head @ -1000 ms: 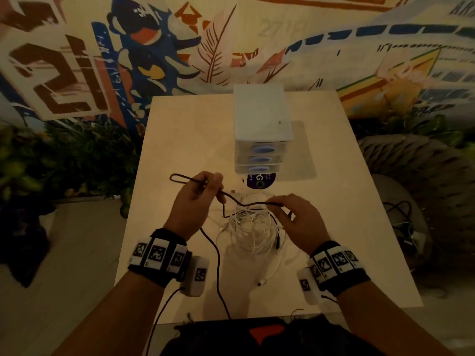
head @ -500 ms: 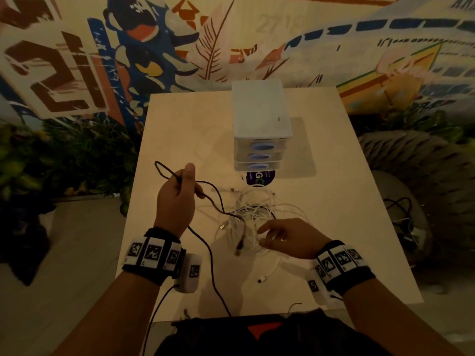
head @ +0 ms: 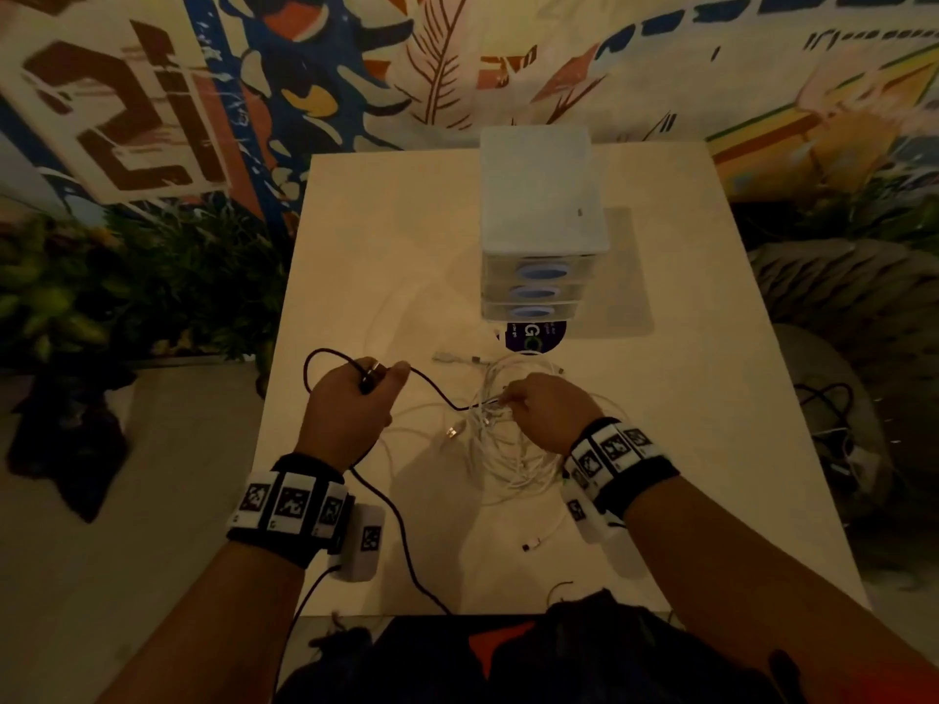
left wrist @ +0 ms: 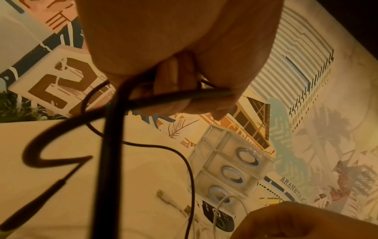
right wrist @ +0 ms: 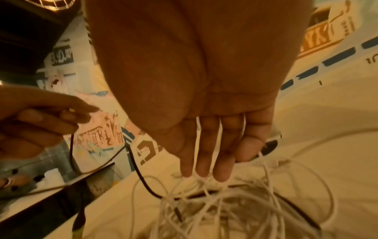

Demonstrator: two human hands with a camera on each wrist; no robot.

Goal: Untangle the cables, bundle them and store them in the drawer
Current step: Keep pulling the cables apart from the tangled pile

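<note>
A black cable (head: pixel 432 388) runs from a heap of tangled white cables (head: pixel 508 449) to my left hand (head: pixel 376 381), which grips it near its plug, with a loop sticking out to the left. In the left wrist view the fingers (left wrist: pixel 204 97) curl round the black cable (left wrist: pixel 163 100). My right hand (head: pixel 528 403) lies on the white tangle. The right wrist view shows its fingers (right wrist: pixel 202 161) straight, tips down in the white cables (right wrist: pixel 225 210), with the black cable (right wrist: pixel 141 174) leading off left. A white three-drawer unit (head: pixel 538 205) stands behind, all drawers closed.
The pale table (head: pixel 381 246) ends close to my body; its left edge is beside my left wrist. A round purple sticker (head: pixel 533 335) lies before the drawers. Loose USB plugs (head: pixel 452 357) and a white cable end (head: pixel 531 546) lie around the heap. Plants flank the table.
The right hand let go of the black cable, hovered open, then moved forward onto the white tangle. The left hand kept its grip on the black cable and drew it left.
</note>
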